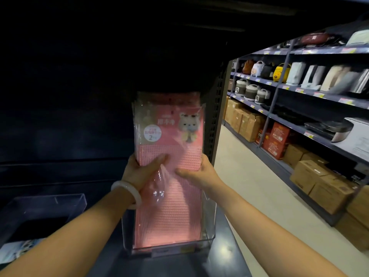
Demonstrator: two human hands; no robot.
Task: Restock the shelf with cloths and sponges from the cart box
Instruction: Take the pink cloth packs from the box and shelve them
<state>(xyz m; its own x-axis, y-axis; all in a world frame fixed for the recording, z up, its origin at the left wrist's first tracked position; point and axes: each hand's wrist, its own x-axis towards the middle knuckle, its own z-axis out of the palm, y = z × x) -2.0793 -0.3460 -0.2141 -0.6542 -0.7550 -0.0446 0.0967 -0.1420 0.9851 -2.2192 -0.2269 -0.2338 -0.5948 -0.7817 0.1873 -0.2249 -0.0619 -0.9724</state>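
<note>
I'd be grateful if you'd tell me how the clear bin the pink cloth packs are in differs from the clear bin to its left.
The right clear bin holds pink cloth packs standing upright, gripped by the left hand and right hand; the left clear bin looks dark and mostly empty. The right bin is lit and glows pink; the left bin sits in shadow. Both are transparent, open-topped and on the same dark shelf.
</note>
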